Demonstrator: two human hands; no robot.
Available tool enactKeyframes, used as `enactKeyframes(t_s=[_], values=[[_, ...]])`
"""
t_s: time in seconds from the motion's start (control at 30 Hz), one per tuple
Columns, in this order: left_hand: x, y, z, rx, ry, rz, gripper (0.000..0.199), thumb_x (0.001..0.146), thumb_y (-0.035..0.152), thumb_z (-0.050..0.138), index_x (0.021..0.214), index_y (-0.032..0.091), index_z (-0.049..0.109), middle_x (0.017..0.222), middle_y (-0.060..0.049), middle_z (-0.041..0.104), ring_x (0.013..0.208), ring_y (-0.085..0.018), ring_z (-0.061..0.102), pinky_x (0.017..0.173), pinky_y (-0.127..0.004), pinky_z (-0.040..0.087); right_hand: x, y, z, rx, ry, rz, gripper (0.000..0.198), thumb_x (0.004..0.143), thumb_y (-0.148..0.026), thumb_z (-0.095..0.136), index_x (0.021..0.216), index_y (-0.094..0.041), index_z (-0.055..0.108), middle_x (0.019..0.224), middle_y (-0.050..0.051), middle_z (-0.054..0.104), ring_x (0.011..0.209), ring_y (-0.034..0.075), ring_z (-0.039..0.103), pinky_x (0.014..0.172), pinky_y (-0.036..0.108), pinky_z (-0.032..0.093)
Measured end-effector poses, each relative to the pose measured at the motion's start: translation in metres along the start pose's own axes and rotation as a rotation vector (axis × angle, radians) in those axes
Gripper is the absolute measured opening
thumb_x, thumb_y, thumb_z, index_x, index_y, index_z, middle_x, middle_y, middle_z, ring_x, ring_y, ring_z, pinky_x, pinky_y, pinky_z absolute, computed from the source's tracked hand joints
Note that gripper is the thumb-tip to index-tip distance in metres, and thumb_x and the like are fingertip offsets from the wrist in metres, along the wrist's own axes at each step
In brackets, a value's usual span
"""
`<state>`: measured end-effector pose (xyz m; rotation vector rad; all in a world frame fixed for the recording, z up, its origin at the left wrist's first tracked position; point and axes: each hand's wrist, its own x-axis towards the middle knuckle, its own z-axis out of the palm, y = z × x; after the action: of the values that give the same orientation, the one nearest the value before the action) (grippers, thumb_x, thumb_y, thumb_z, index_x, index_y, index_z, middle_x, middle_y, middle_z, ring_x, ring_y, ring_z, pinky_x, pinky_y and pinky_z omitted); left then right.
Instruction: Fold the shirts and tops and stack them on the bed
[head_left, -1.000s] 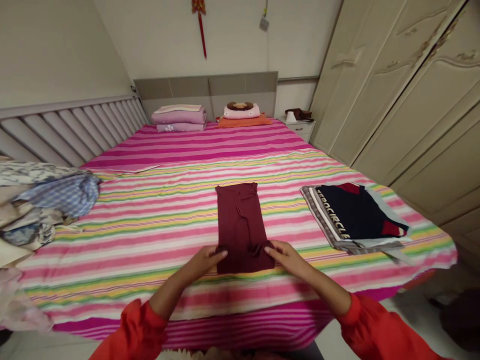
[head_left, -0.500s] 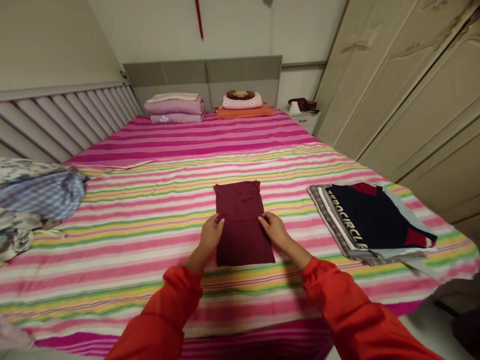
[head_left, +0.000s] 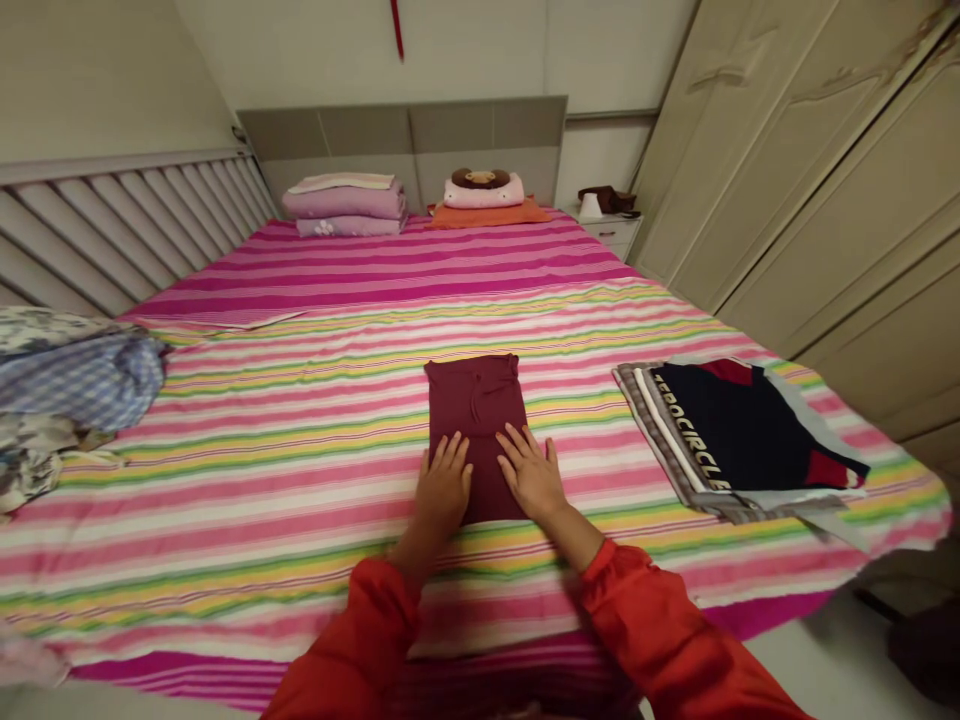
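A maroon garment (head_left: 477, 400), folded into a narrow rectangle, lies flat on the striped bedspread (head_left: 315, 480) in front of me. My left hand (head_left: 445, 480) rests palm down on its near left part, fingers stretched out. On the near right part lies my right hand (head_left: 534, 472), also flat with the fingers spread. Neither hand grips the cloth; both partly cover its near half. To the right sits a stack of folded clothes (head_left: 739, 430), topped by a dark navy garment with white lettering and red patches.
Loose rumpled clothes (head_left: 90, 375) are heaped at the left edge. Folded purple bedding (head_left: 346, 204) and a pink folded piece (head_left: 484, 190) on an orange one lie by the headboard (head_left: 480, 130). A nightstand (head_left: 613, 232) and wardrobe (head_left: 817, 180) stand on the right.
Both hands have let go of the maroon garment's side edges and moved inward onto it. Their fingers have gone from pinching to lying flat.
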<state>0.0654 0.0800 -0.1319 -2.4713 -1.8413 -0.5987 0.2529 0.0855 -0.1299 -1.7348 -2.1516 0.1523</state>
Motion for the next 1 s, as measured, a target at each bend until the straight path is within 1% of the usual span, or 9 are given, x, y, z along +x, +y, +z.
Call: enactKeyframes(t_s=[0.1, 0.17, 0.27, 0.33, 0.4, 0.63, 0.77, 0.87, 1.0], values=[[-0.01, -0.022, -0.01, 0.009, 0.029, -0.097, 0.047, 0.097, 0.028, 0.031, 0.14, 0.018, 0.048, 0.147, -0.012, 0.05, 0.137, -0.03, 0.043, 0.11, -0.057, 0.036, -0.005, 0.008, -0.008, -0.002, 0.004, 0.094, 0.049, 0.1, -0.036, 0.029, 0.146, -0.026, 0.042, 0.153, 0.01, 0.042, 0.143, 0.031, 0.033, 0.11, 0.065, 0.026], [-0.021, -0.027, -0.016, 0.019, 0.055, -0.121, 0.047, 0.097, 0.028, 0.032, 0.139, 0.016, 0.049, 0.146, -0.014, 0.051, 0.137, -0.032, 0.043, 0.109, -0.058, 0.036, -0.016, 0.004, -0.014, 0.013, 0.051, 0.094, 0.053, 0.099, -0.039, 0.031, 0.149, -0.022, 0.038, 0.155, 0.013, 0.039, 0.145, 0.032, 0.03, 0.111, 0.064, 0.026], [-0.044, -0.02, -0.021, 0.008, 0.06, 0.076, 0.048, 0.095, 0.031, 0.039, 0.141, 0.016, 0.046, 0.147, -0.013, 0.05, 0.14, -0.029, 0.04, 0.112, -0.056, 0.033, -0.043, -0.003, -0.018, 0.053, 0.111, -0.163, 0.058, 0.097, -0.038, 0.039, 0.151, -0.018, 0.033, 0.156, 0.013, 0.035, 0.147, 0.029, 0.024, 0.114, 0.056, 0.026], [-0.06, -0.014, -0.021, 0.008, 0.02, 0.26, 0.052, 0.091, 0.028, 0.046, 0.142, 0.018, 0.044, 0.148, -0.011, 0.049, 0.14, -0.026, 0.04, 0.116, -0.054, 0.028, -0.063, -0.002, -0.016, 0.057, 0.089, -0.379, 0.059, 0.093, -0.027, 0.044, 0.151, -0.02, 0.033, 0.154, 0.01, 0.04, 0.147, 0.026, 0.025, 0.116, 0.05, 0.026], [-0.069, -0.01, -0.02, 0.025, -0.016, 0.331, 0.055, 0.086, 0.018, 0.047, 0.141, 0.019, 0.046, 0.146, -0.009, 0.051, 0.139, -0.025, 0.042, 0.118, -0.053, 0.024, -0.075, 0.005, -0.012, 0.034, 0.064, -0.457, 0.064, 0.088, -0.014, 0.043, 0.151, -0.02, 0.034, 0.152, 0.009, 0.045, 0.146, 0.024, 0.028, 0.115, 0.047, 0.027], [-0.047, -0.022, -0.02, 0.052, -0.188, 0.181, 0.067, 0.076, 0.0, 0.043, 0.139, 0.02, 0.05, 0.146, -0.009, 0.051, 0.135, -0.024, 0.047, 0.12, -0.055, 0.022, -0.056, 0.026, -0.015, 0.038, -0.07, -0.305, 0.07, 0.074, -0.003, 0.044, 0.143, -0.019, 0.048, 0.148, 0.01, 0.049, 0.143, 0.024, 0.034, 0.114, 0.049, 0.03], [-0.05, -0.025, -0.028, 0.057, -0.239, 0.19, 0.072, 0.074, -0.003, 0.041, 0.141, 0.023, 0.047, 0.148, -0.008, 0.049, 0.138, -0.022, 0.044, 0.12, -0.057, 0.017, -0.055, 0.024, -0.027, 0.101, -0.113, -0.273, 0.072, 0.07, 0.0, 0.043, 0.138, -0.022, 0.054, 0.145, 0.009, 0.052, 0.142, 0.024, 0.038, 0.113, 0.054, 0.028], [-0.075, -0.022, -0.039, 0.039, -0.275, 0.22, 0.075, 0.073, -0.004, 0.041, 0.142, 0.025, 0.046, 0.146, -0.008, 0.05, 0.137, -0.022, 0.046, 0.121, -0.058, 0.014, -0.075, 0.023, -0.042, 0.165, -0.155, -0.292, 0.071, 0.069, -0.002, 0.044, 0.136, -0.025, 0.055, 0.143, 0.009, 0.054, 0.142, 0.025, 0.037, 0.114, 0.058, 0.025], [-0.138, -0.014, -0.051, 0.013, -0.318, 0.302, 0.081, 0.068, -0.006, 0.042, 0.141, 0.03, 0.047, 0.143, -0.005, 0.055, 0.132, -0.02, 0.051, 0.122, -0.057, 0.007, -0.13, 0.021, -0.067, 0.289, -0.312, -0.329, 0.069, 0.067, -0.004, 0.046, 0.131, -0.026, 0.06, 0.142, 0.009, 0.056, 0.143, 0.028, 0.034, 0.115, 0.062, 0.021]])
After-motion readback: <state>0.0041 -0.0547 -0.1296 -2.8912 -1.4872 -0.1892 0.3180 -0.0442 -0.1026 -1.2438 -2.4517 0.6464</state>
